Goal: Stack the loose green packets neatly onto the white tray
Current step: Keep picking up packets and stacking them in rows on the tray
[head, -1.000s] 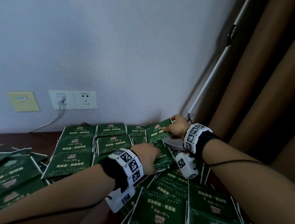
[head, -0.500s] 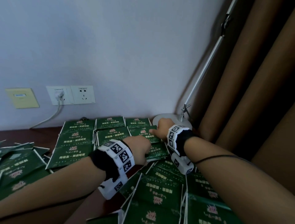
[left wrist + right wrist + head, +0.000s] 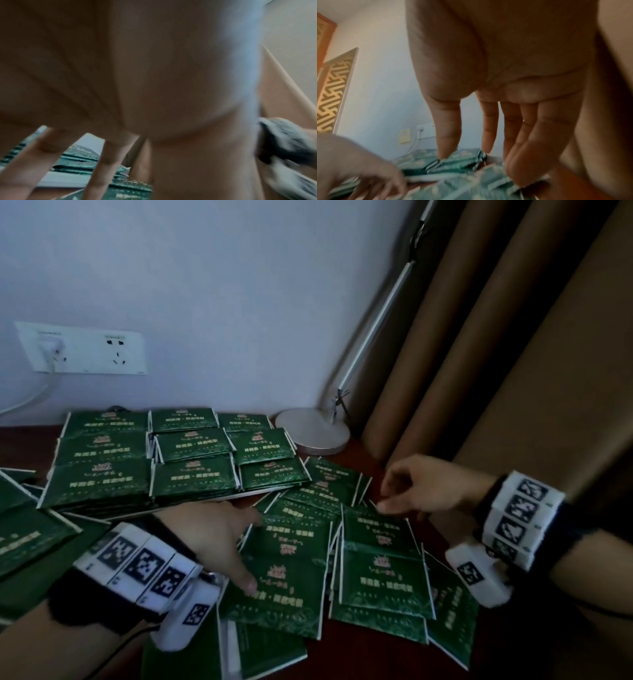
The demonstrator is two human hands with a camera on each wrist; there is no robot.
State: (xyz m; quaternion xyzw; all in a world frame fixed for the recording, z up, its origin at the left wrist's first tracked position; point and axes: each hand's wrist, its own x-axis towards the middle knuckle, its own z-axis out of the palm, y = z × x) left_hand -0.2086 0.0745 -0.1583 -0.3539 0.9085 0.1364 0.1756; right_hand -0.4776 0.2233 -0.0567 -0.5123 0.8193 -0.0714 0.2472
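Observation:
Green packets [image 3: 191, 470] lie in neat rows of stacks on the white tray [image 3: 263, 492], whose front edge shows beneath them. Loose green packets [image 3: 382, 573] lie overlapped on the dark table in front of it. My left hand [image 3: 251, 549] rests flat on one loose packet [image 3: 284, 587], fingers spread and thumb pressing its face. My right hand [image 3: 387, 493] hovers over the far end of the loose pile, fingers pointing down and holding nothing. In the right wrist view its straight fingers [image 3: 450, 128] hang just above packets [image 3: 462, 159]. The left wrist view shows spread fingers [image 3: 109, 162] over packets [image 3: 77, 161].
A round lamp base [image 3: 313, 433] with a slanted pole stands right of the tray, by brown curtains [image 3: 513, 371]. A wall socket [image 3: 82, 349] with a plugged cable is at the back left. More loose packets [image 3: 27, 529] lie at the left.
My right hand laid its packet on the tray's right-hand stack and let go. Both hands then drew back toward me onto the loose pile, and my view dropped closer.

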